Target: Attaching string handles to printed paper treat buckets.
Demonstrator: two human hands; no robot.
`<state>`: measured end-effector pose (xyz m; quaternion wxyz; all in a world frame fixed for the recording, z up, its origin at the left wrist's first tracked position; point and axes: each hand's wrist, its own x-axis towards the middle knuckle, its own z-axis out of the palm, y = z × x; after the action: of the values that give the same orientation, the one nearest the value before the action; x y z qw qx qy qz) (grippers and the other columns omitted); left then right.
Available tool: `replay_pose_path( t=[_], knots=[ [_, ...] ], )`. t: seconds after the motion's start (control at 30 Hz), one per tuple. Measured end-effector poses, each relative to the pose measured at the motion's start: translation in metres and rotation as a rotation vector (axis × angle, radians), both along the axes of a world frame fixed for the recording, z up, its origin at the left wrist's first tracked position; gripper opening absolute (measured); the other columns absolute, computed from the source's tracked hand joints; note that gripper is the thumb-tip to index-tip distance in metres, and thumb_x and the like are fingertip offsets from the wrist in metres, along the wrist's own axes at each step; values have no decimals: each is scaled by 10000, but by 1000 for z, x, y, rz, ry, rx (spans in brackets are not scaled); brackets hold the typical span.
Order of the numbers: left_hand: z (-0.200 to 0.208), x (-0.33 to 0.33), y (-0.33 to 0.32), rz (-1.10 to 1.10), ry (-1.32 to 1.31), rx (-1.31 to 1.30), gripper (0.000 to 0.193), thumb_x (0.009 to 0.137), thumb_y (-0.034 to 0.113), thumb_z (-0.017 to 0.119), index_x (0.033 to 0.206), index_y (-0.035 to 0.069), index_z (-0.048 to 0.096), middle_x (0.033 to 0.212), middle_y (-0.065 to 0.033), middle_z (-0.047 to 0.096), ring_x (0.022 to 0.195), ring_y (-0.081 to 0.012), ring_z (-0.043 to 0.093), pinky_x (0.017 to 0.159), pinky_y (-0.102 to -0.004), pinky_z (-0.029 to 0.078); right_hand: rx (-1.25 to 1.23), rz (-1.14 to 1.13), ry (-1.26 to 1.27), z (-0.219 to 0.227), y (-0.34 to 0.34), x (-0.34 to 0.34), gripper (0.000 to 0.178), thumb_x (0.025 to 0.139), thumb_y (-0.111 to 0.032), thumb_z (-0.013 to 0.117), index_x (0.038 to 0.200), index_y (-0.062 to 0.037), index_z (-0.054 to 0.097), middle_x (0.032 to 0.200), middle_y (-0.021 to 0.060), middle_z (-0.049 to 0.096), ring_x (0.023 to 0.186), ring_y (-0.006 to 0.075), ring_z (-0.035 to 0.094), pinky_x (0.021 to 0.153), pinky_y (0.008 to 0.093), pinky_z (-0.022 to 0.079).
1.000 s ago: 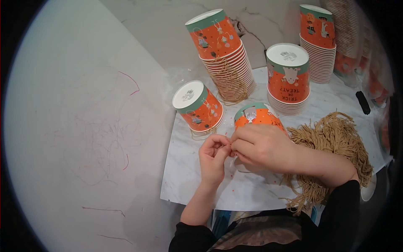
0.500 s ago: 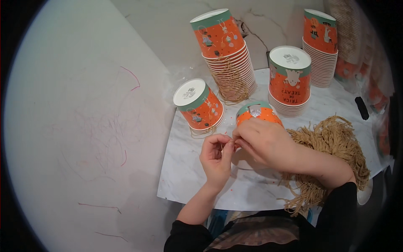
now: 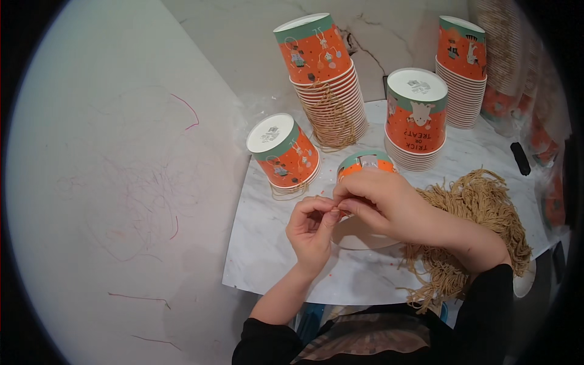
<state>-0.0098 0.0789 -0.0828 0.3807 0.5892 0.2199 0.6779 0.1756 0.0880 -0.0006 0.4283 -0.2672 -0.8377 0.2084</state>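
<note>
My left hand (image 3: 309, 230) and my right hand (image 3: 380, 204) meet at the fingertips, both pinched closed. What lies between them is too small to make out. Directly under my right hand a paper cup (image 3: 350, 168), orange with a green band, lies tipped with its open mouth towards me; my hand hides much of it. Beside my right forearm spreads a thick bundle of tan cords (image 3: 480, 210), its loose ends trailing to the table's front edge.
Upside-down cups stand around my hands: a short stack (image 3: 285, 152) at left, a tall leaning stack (image 3: 331, 100) draped with tan cord, a stack (image 3: 417, 121) behind, and another (image 3: 460, 76) at back right. A black object (image 3: 521, 159) and plastic-wrapped cups (image 3: 538, 121) lie right. A wall (image 3: 121, 182) rises left.
Both hands stay together at the fingertips with only slight finger movement. More of the tipped cup's pale open mouth shows below my right hand. The whole view has shifted slightly.
</note>
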Motion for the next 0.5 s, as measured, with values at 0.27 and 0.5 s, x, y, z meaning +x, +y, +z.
replay_pose_path(
  t=[0.27,0.5],
  knots=[
    [3,4,-1,-15,-41,-19,123,961,-41,650,1037,-6,561,961,-102,650,869,-140,635,791,-266,539,-90,-3,-36,2,2,1,130,898,-116,660,928,-22,575,861,132,607,884,329,596,759,417,484],
    [4,4,-3,8,-61,-34,141,946,-47,668,1033,4,569,991,-101,655,876,-134,631,793,-250,526,35,-36,-74,-2,-1,-4,133,876,-112,656,923,-26,566,905,137,594,924,344,583,798,431,478]
  ],
)
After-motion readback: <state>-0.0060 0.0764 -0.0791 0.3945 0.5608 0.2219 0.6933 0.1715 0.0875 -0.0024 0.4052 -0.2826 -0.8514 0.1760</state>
